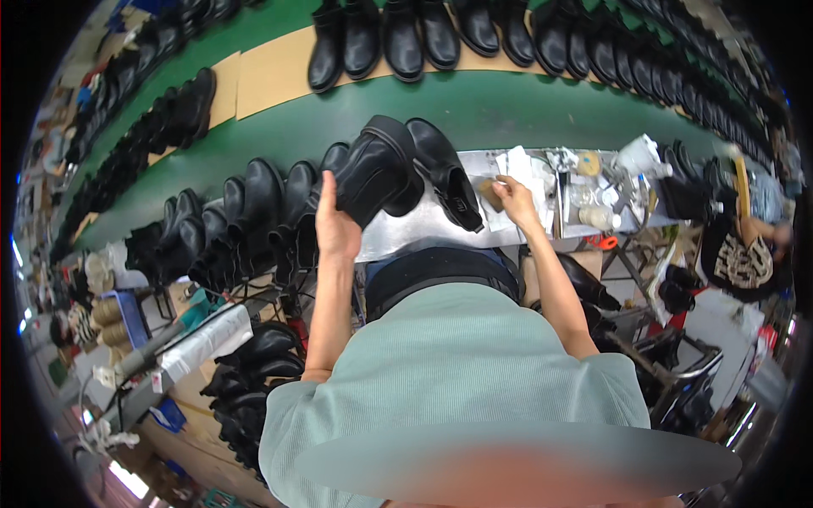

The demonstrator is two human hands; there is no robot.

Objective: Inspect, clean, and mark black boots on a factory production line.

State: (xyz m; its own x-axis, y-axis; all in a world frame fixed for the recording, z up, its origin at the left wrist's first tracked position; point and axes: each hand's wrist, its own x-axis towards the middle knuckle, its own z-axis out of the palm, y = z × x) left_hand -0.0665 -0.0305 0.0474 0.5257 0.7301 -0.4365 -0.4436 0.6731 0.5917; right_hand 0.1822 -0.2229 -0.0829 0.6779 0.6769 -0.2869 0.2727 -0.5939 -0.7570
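My left hand [338, 224] grips a black ankle boot [373, 173] by its shaft. That boot is raised and tilted, its thick sole toward the far side. Just right of it, a second black boot [442, 169] lies on the metal worktop [391, 240], its opening toward me. Farther right, my right hand [517, 203] is closed, fingertips pinching a small tan-brown piece [489, 194] whose kind I cannot make out. White paper [500, 222] lies beneath that hand.
Several black boots [254, 199] stand close on my left. Beyond the worktop runs a green bench [279, 118] with rows of boots [402, 38] on brown card. Bottles [600, 217] and a white container [639, 155] crowd the right side. A person's arm [762, 230] shows far right.
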